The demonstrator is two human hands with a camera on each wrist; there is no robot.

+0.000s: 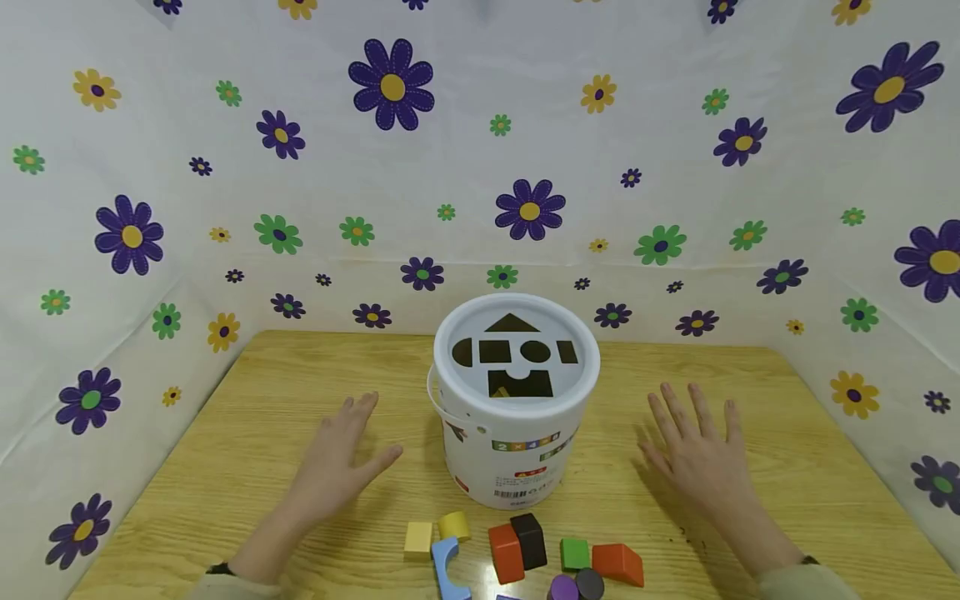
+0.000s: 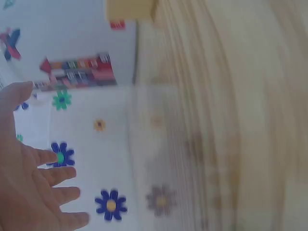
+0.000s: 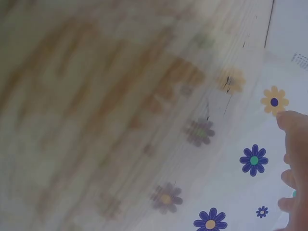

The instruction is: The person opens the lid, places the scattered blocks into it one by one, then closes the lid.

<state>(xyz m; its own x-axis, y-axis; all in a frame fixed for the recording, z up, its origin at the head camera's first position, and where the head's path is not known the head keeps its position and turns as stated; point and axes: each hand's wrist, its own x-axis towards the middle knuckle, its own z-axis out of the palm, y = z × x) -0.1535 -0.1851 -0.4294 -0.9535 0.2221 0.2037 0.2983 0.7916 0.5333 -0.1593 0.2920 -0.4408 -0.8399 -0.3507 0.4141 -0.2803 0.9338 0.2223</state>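
Observation:
A white bucket (image 1: 517,450) stands upright between my hands, with a lid (image 1: 517,408) that has several shaped holes cut in it. Left of the bucket, my left hand (image 1: 337,462) is held with fingers extended and thumb spread, holding nothing. To the bucket's right, my right hand (image 1: 701,458) has its fingers spread and is likewise holding nothing. In front of the bucket lie wooden blocks: a yellow cube (image 1: 417,540), a yellow cylinder (image 1: 453,526), a blue arch (image 1: 447,571), a red block (image 1: 506,553) and a black block (image 1: 529,541). A bit of yellow shows through the arch-shaped hole.
More blocks lie toward the front right: a green cube (image 1: 575,554), a red slanted block (image 1: 618,564), a purple round piece (image 1: 564,588) and a black round piece (image 1: 590,583). A flower-patterned cloth (image 1: 480,167) encloses the wooden table (image 1: 300,367) at the back and sides.

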